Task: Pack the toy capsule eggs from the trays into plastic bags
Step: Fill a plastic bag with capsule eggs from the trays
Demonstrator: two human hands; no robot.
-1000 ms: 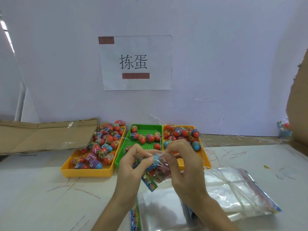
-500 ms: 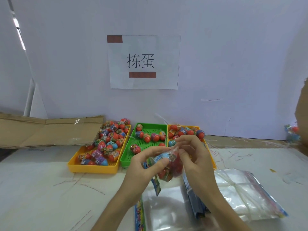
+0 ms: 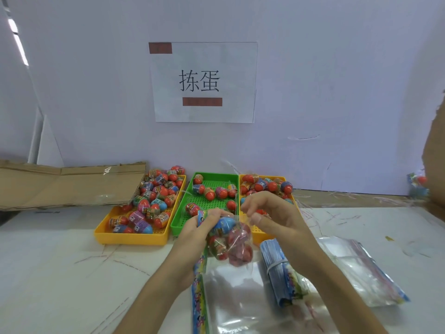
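Note:
A clear plastic bag (image 3: 232, 244) with several capsule eggs inside hangs in front of the trays. My left hand (image 3: 199, 227) grips its top at the printed blue header. My right hand (image 3: 272, 215) pinches the bag's upper right edge between thumb and curled fingers. Behind the hands stand three trays of red, blue and pink capsule eggs: a full yellow tray (image 3: 134, 237) on the left, a green tray (image 3: 178, 220) in the middle with fewer eggs, and a second yellow tray (image 3: 261, 235) on the right, partly hidden by my right hand.
A flat empty bag (image 3: 240, 300) lies on the white table below my hands. A banded bundle of bags (image 3: 277, 268) and a stack of clear bags (image 3: 356, 268) lie to the right. Flattened cardboard (image 3: 67, 186) sits at back left, more cardboard (image 3: 435, 145) at far right.
The bag has dropped lower and hangs more open between my hands. My right hand has shifted right, away from my left hand.

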